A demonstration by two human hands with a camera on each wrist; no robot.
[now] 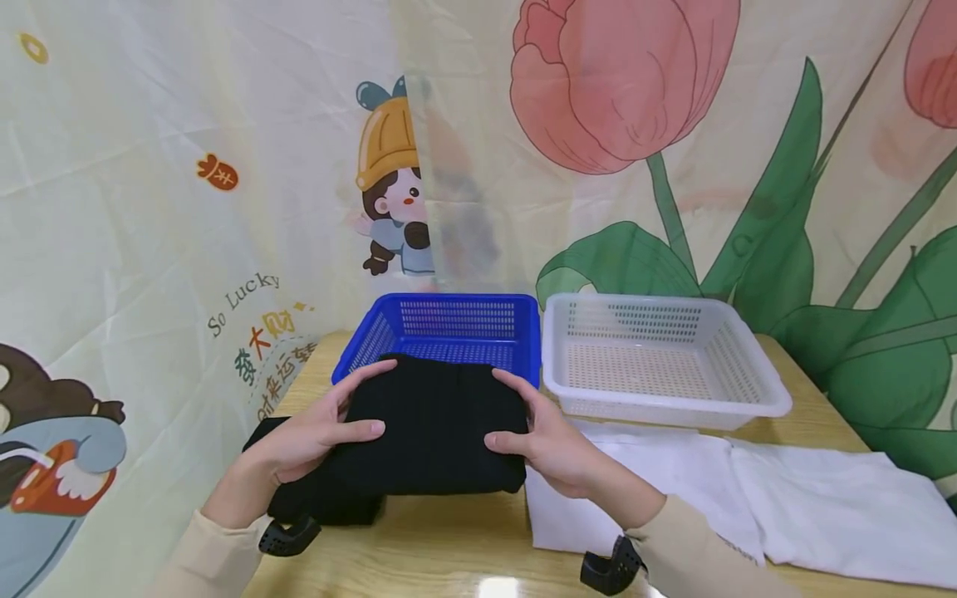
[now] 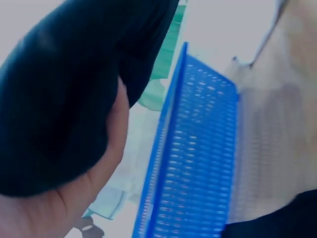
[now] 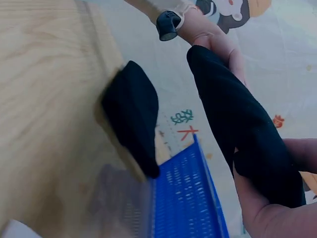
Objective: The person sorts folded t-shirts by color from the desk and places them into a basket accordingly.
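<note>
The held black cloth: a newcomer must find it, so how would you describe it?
On the wooden table, a blue basket stands left of a white basket. In front of the blue basket, the left hand and right hand hold up the black cloth. The other cloth, also black, lies on the table, held by neither hand.

Glare marks the table point(image 1: 441, 552) in the bright head view, while both wrist views look bluish and soft.
</note>
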